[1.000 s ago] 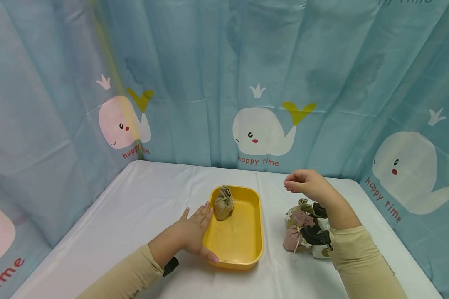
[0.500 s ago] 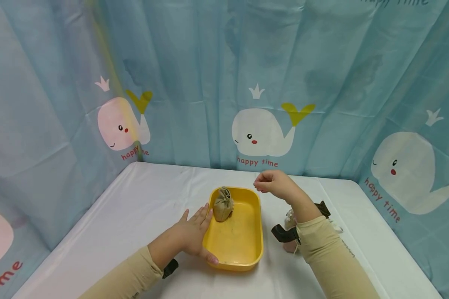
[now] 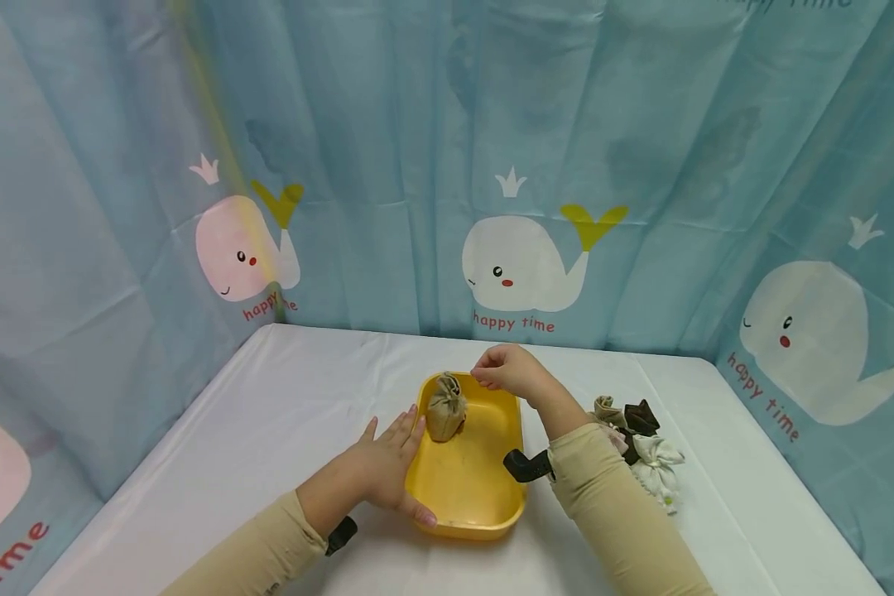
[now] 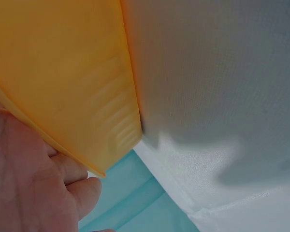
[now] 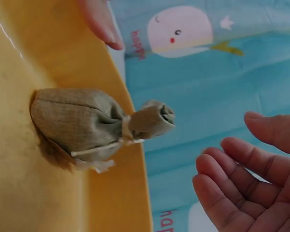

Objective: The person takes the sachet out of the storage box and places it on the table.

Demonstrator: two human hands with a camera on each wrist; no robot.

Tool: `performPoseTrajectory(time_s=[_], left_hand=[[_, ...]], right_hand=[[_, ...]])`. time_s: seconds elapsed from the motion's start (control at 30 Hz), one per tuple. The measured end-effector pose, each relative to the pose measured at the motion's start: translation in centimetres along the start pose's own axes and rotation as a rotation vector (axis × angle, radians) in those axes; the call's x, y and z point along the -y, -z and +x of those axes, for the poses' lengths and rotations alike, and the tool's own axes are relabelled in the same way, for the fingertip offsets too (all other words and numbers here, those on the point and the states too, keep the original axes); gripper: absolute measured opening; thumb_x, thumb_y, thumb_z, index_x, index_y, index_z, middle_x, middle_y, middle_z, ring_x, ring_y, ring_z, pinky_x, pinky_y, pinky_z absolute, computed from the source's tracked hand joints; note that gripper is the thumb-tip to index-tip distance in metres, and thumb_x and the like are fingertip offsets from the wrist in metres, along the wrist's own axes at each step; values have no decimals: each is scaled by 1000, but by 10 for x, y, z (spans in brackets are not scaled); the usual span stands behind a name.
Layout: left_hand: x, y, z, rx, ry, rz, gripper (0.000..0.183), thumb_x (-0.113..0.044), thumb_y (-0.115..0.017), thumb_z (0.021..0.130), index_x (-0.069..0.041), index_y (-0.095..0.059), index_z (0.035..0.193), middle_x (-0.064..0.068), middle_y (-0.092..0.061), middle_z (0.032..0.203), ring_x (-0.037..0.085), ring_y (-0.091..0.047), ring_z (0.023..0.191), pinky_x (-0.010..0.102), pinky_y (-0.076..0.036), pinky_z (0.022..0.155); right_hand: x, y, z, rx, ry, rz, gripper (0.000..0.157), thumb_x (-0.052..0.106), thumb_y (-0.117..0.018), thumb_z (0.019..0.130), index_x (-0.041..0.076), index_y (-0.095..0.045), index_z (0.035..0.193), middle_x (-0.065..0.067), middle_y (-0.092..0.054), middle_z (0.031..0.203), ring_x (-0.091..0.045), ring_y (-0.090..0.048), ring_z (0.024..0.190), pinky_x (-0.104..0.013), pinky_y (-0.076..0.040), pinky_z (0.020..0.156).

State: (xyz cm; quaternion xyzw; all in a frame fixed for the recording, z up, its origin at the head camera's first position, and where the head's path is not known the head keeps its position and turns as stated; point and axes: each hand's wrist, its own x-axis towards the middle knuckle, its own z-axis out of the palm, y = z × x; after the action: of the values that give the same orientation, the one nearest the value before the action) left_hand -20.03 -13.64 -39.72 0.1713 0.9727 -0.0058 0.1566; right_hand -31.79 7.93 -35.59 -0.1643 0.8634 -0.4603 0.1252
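Note:
A yellow tray (image 3: 465,488) lies on the white table, with a tied olive-brown cloth pouch (image 3: 444,414) standing inside at its far left. My left hand (image 3: 376,468) rests along the tray's left rim, its fingers spread and fairly straight; the left wrist view shows the tray's outer wall (image 4: 87,96) beside the fingers. Over the tray's far right corner hovers my right hand (image 3: 512,372), a short way from the pouch. In the right wrist view its fingers (image 5: 222,179) are loosely bent, apart from the thumb, and hold nothing.
To the right of the tray, several tied cloth pouches stand in a cluster, among them a white pouch (image 3: 657,468) and a dark brown pouch (image 3: 642,418). My right sleeve (image 3: 626,513) hides part of them. A blue whale-print curtain (image 3: 387,165) hangs behind the table.
My right hand has moved left from above the pouch cluster to over the tray, uncovering part of the cluster. The left hand, the tray and the pouch in it have stayed in place.

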Motion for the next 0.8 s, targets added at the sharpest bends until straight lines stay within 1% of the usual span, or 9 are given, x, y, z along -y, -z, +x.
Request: performPoseTrajectory(time_s=[0.13,0.27,0.47,0.57,0.7,0.8], left_hand=[[0,-1,-1,-10,-10,1,139,-92,-44,44,-7,-7,147,12,5,153,27,-4,140,57,-6,106],[1,-2,-1,-17,-12,3,139,-92,-43,44,-7,-7,148,12,5,153,27,-4,140,57,-6,106],[2,-2,-1,-22,-15,20,140,-94,-40,43,-7,-6,148,12,5,153,27,-4,140,58,-7,106],[2,-3,-1,-27,-17,30,139,-94,-39,43,-7,-6,148,12,5,153,27,-4,140,58,-7,106],[1,-1,-2,-32,-22,22,139,-94,-40,44,-7,-7,148,12,4,153,27,-5,140,58,-7,106],[0,0,-3,-29,-22,12,139,-93,-41,44,-7,-7,148,12,4,153,27,-4,140,58,-6,106]], right_hand=[[-3,-10,6,0,-21,-12,14,18,-66,85,4,-66,84,-5,-63,80,-19,-59,75,-37,-51,78],[-5,-17,10,-6,-42,-26,14,20,-68,83,6,-66,82,-5,-63,80,-17,-60,73,-35,-52,75],[-5,-26,13,17,-48,-49,17,23,-69,82,6,-65,83,-8,-64,85,-25,-62,81,-33,-52,74],[-6,-31,14,24,-54,-88,20,26,-72,80,7,-65,83,-7,-63,83,-26,-61,82,-32,-52,73],[-8,-35,16,6,-72,-181,24,32,-74,76,11,-63,81,-3,-61,78,-21,-58,74,-30,-50,67],[-9,-37,18,-7,-92,-218,26,35,-74,76,11,-63,80,-2,-60,77,-19,-55,71,-29,-48,65]])
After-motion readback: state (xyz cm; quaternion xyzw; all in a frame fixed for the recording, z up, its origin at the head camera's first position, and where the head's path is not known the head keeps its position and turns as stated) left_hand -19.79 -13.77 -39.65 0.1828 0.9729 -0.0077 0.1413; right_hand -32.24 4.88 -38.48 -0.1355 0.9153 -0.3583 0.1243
